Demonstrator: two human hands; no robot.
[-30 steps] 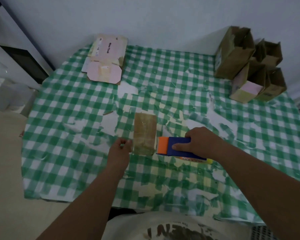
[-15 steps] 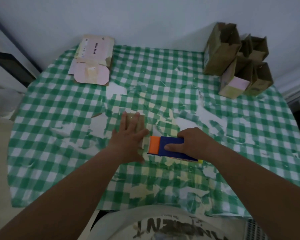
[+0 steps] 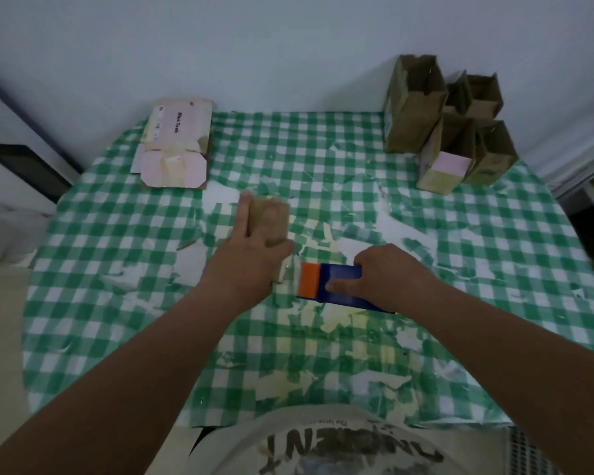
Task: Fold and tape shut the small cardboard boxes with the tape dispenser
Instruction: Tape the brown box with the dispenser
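Green-and-white checked tablecloth point(image 3: 124, 269), much torn and patched with tape scraps, is spread over the whole table.

Tape dispenser point(image 3: 326, 286), blue with an orange end: lying near the centre, orange end to the left; gripped from above by the right hand point(image 3: 388, 275), fingers curled round the blue body. Its place on the cloth is unchanged from a second ago. A short strip of clear tape point(image 3: 288, 272) is seen at the orange end, reaching toward the box.

Small cardboard box point(image 3: 270, 219), brown: just left of and beyond the dispenser. It is held by the left hand point(image 3: 251, 255), one finger laid straight along the left side, the thumb against the right. A second ago this hand was only at the box's left edge; half a second ago it lay flat on top. The box has since been shifted farther away, and by appearance the tape is being parted or the taped box taken off; the seam is judged closed.

Flattened boxes point(image 3: 175, 145), pink-faced: far left, unfolded.

Standing boxes point(image 3: 450, 125), brown, tops open: far right, against the wall.
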